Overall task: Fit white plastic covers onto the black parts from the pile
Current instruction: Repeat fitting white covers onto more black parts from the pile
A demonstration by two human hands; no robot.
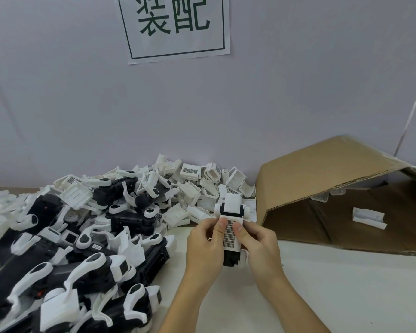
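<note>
My left hand (205,246) and my right hand (259,243) both grip one black part (231,257) above the table, near the middle of the view. A white cover with a dark grid patch (231,233) sits on top of this part. Both thumbs press on that cover, one at each side of the grid. The part's far end (231,205) is white and points away from me. A big pile of black parts with white arms (82,255) fills the left. Loose white covers (197,186) are heaped behind it, along the wall.
A tipped cardboard box (327,179) lies open at the right with a white cover (369,217) inside. The pale table top (346,296) runs below my hands. A paper sign (175,27) hangs on the wall behind.
</note>
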